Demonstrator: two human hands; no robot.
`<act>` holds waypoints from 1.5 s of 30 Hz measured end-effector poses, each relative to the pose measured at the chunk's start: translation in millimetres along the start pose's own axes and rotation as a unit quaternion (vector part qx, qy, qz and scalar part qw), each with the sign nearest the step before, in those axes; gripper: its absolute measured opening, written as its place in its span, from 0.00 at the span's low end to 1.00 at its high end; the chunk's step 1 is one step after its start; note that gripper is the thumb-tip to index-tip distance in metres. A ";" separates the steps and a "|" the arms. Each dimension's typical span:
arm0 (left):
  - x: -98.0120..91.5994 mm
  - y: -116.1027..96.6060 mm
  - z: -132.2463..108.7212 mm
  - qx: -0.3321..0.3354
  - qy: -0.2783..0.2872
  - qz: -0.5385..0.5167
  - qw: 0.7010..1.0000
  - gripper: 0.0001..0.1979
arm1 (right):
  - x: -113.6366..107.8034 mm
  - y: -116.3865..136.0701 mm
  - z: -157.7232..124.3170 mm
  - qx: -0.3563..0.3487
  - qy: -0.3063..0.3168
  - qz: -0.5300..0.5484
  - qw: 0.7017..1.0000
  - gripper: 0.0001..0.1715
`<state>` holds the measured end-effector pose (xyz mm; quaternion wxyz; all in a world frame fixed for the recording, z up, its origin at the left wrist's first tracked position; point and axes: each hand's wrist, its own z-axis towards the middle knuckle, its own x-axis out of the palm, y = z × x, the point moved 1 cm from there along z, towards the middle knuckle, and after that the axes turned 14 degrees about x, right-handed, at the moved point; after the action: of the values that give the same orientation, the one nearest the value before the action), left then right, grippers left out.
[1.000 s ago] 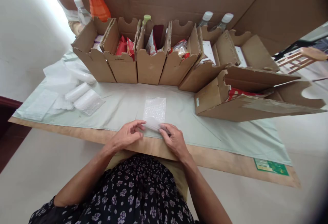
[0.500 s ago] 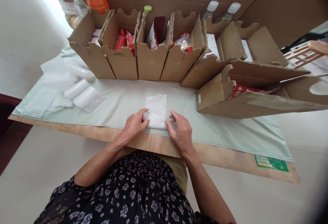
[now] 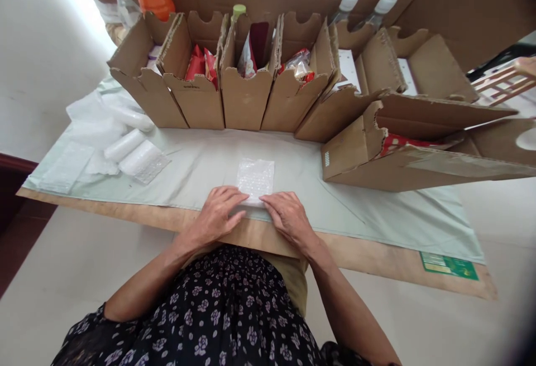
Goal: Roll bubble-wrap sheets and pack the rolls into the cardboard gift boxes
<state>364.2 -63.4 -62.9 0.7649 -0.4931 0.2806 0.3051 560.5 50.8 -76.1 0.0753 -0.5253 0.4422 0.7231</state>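
A small rectangle of clear bubble wrap (image 3: 255, 176) lies flat on the cloth in front of me, its near edge looking folded or rolled. My left hand (image 3: 221, 210) rests at its near left corner, fingers stretched out and touching the edge, thumb held apart below. From the other side, my right hand (image 3: 288, 218) lays its outstretched fingertips on the near right part of the same edge. Both palms face down, and neither hand grips the wrap. Whether anything is inside the wrap cannot be made out.
Several cardboard file boxes (image 3: 245, 104) holding packets stand along the back. Another cardboard box (image 3: 355, 162) is at the right. Loose bubble wrap pieces (image 3: 144, 160) lie at the left on the pale green cloth (image 3: 201, 159). Bottles (image 3: 349, 2) stand behind the boxes.
My hands have moved from the wrap's sides onto its near edge, with fingertips closer together. The wrap looks slightly shorter from front to back. The view has shifted a little.
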 end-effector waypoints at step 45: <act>7.9 -17.7 20.9 -0.274 -0.149 -0.429 0.848 0.14 | -13.6 15.4 -17.1 0.110 -0.014 0.241 0.964 0.20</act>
<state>385.2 -48.3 -50.9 0.6857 -0.7029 -0.1712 0.0804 569.5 34.1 -57.2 -0.0375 -0.3813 0.6314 0.6741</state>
